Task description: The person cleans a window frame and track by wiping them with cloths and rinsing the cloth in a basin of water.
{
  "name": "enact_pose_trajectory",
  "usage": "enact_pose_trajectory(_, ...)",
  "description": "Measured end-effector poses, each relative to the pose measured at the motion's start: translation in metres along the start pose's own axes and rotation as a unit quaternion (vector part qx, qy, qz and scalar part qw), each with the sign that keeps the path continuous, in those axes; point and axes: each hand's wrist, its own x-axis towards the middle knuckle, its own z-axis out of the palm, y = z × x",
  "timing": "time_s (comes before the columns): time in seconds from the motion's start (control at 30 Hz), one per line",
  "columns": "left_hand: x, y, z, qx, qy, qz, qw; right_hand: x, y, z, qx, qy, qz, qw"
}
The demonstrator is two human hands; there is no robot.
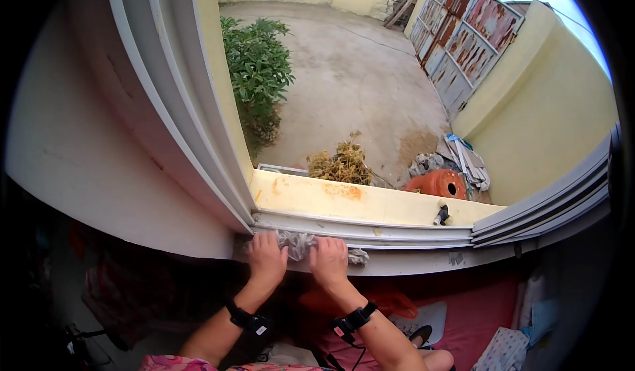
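A crumpled, greyish see-through strip, which looks like plastic film (297,244), lies bunched along the inner edge of the window frame (397,241). My left hand (266,257) has its fingers curled over the strip near the frame's left corner. A short way to the right, my right hand (329,260) grips the same strip, thumb facing the other hand. One end of the strip (358,257) sticks out past my right hand. What lies under the fingers is hidden. Both wrists wear black straps with small devices.
Beyond the open window are a yellow outer ledge (304,196) with a small dark fitting (441,213), a green bush (256,67), dried plants (344,164), an orange container (438,184) and a rusty gate (466,37). Below the sill is a pink-covered surface (479,305).
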Motion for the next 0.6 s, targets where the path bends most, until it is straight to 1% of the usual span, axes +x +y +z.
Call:
enact_pose_trajectory(0.07, 0.003, -0.004, 0.011, 0.017, -0.008, 0.023, 1.000, 0.003, 0.002, 0.002, -0.016, -0.013, 0.004, 1.000)
enact_pose_trajectory(0.2, 0.011, -0.011, 0.027, 0.011, -0.008, 0.037, 0.999, 0.009, 0.001, 0.007, -0.040, -0.035, 0.019, 0.998)
enact_pose_trajectory(0.27, 0.013, -0.010, 0.029, 0.002, -0.027, 0.021, 0.999, 0.011, 0.000, 0.010, -0.038, -0.032, 0.028, 0.998)
enact_pose_trajectory(0.43, 0.015, -0.004, 0.040, 0.030, -0.021, -0.009, 0.999, 0.014, -0.001, 0.020, -0.037, -0.027, 0.050, 0.998)
enact_pose_trajectory(0.5, 0.016, -0.002, 0.041, 0.038, -0.019, -0.020, 0.999, 0.018, -0.004, 0.023, -0.035, -0.096, 0.044, 0.994)
enact_pose_trajectory(0.53, 0.015, -0.002, 0.039, 0.011, -0.012, -0.013, 1.000, 0.019, -0.007, 0.026, -0.035, -0.096, 0.045, 0.994)
enact_pose_trajectory(0.6, 0.015, -0.007, 0.039, -0.017, -0.005, -0.004, 1.000, 0.019, -0.017, 0.035, 0.014, -0.078, -0.002, 0.997)
